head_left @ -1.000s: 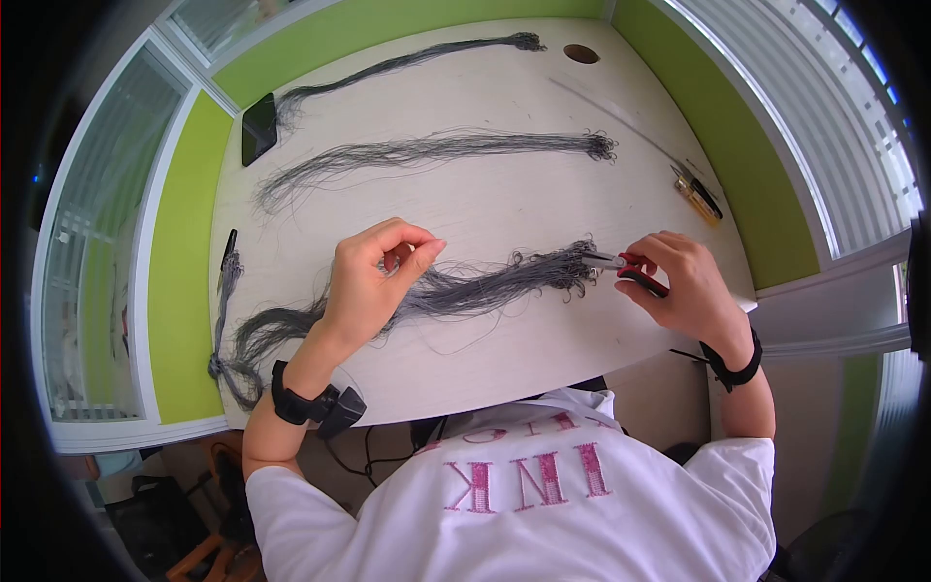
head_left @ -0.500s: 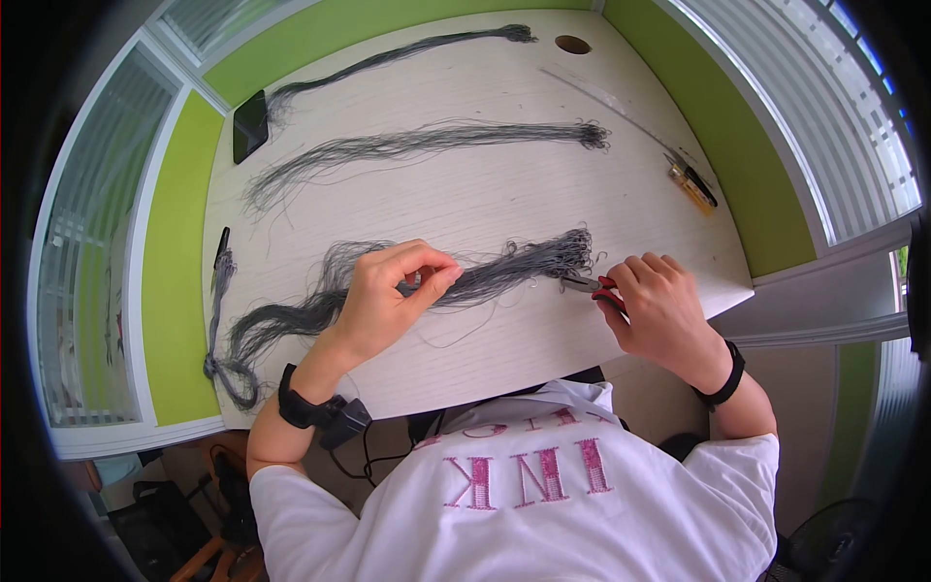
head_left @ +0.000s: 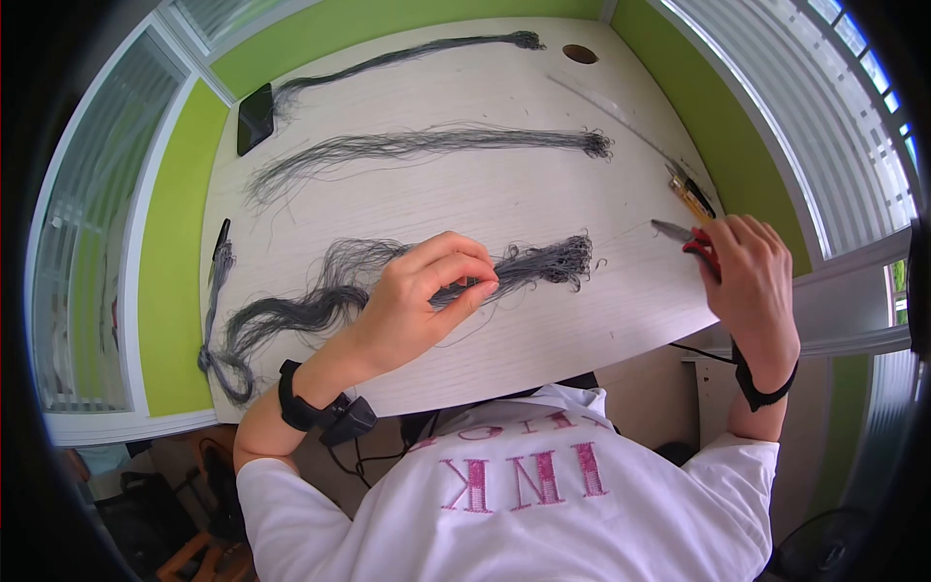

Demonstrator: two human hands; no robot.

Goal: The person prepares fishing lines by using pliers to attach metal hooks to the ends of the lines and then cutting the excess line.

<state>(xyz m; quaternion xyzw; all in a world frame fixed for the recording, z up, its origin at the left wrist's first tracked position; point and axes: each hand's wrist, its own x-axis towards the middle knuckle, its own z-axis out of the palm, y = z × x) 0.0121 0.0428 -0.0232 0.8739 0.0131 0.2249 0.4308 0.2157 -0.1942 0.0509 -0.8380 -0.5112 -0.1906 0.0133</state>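
Note:
Red-handled pliers point(head_left: 700, 248) are gripped in my right hand point(head_left: 750, 276), their tips pointing left above the table's right side. A thin strand seems to run leftward from the tips. My left hand point(head_left: 432, 296) is over the nearest bundle of dark grey strands point(head_left: 553, 262), thumb and fingertips pinched together; whatever is between them is too small to make out. The bundle's looped, curly end lies to the right of this hand, and its wavy part spreads to the left, partly hidden behind the hand.
Two more grey bundles point(head_left: 427, 142) point(head_left: 407, 56) lie farther back on the white table point(head_left: 388, 209). A black phone point(head_left: 256, 120) is at the back left, a pen point(head_left: 222, 238) and knotted bundle point(head_left: 215, 291) at the left edge. A ruler point(head_left: 611, 114) and yellow cutter point(head_left: 690, 197) lie right.
My right hand has moved right and up with the pliers, away from the bundle's looped end. My left hand has shifted slightly right, still pinched.

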